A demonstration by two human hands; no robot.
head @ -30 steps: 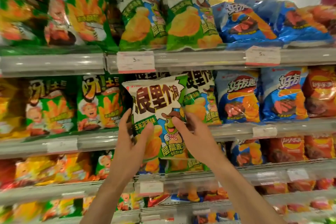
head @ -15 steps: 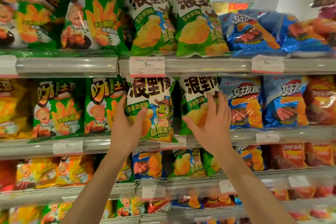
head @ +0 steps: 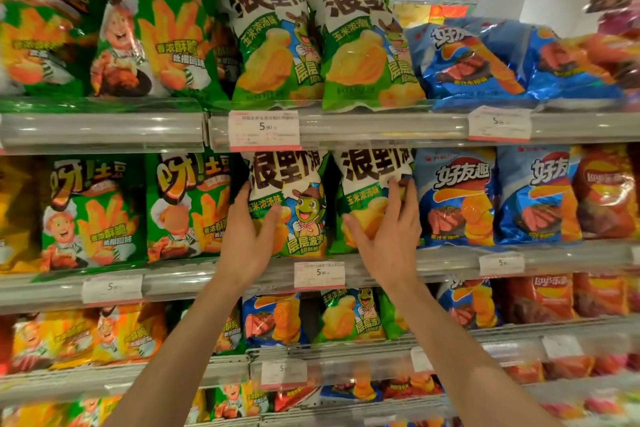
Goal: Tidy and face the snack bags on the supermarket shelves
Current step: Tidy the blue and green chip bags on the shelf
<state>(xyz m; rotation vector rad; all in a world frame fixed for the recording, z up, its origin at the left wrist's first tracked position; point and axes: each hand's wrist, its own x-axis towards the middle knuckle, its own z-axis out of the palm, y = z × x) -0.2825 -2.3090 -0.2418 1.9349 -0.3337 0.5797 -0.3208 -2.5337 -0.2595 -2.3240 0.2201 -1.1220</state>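
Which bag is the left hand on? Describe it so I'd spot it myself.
Find the second shelf from the top. Among its green-and-white corn snack bags, the left hand holds the left bag. Unlike its hand-covered neighbour, its frog in a brown hat shows.

Two green-and-white snack bags stand upright side by side on the middle shelf (head: 450, 258), fronts facing out. The left bag (head: 294, 204) shows a cartoon frog in a hat and bold dark lettering across its white top; it sits just right of the green fry bags (head: 138, 211). The right bag (head: 370, 194) carries the same lettering and yellow chips, and stands just left of the blue bags (head: 457, 198). Both look puffed and unopened, their lower edges behind the shelf lip.
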